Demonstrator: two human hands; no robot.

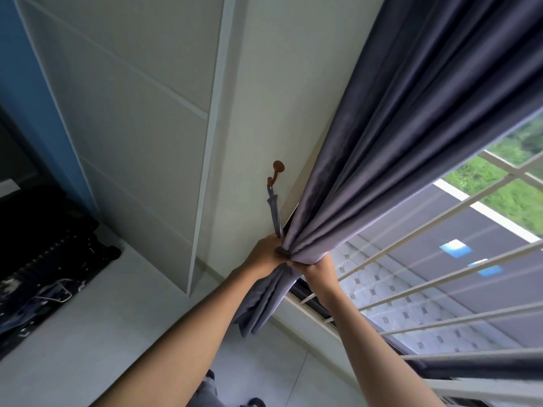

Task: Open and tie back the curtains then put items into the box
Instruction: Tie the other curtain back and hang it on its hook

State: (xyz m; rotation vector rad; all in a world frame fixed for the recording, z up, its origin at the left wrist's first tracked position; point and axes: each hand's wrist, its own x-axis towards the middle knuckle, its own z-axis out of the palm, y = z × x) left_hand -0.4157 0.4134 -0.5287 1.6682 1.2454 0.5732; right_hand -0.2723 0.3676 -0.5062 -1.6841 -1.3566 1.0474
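A grey-purple curtain (411, 118) hangs at the left side of the window, gathered into a tight bunch low down. A matching fabric tieback (274, 212) hangs from a brown wall hook (277, 168) and runs down to the bunch. My left hand (266, 254) grips the tieback where it meets the gathered curtain. On the window side of the bunch, my right hand (318, 267) squeezes the curtain. The curtain's loose lower end (264, 301) dangles below both hands.
A white window grille (435, 277) with slanted bars covers the open window on the right. White wardrobe panels (123, 118) fill the left wall. A black suitcase and dark clothing (44, 259) lie on the floor at the left.
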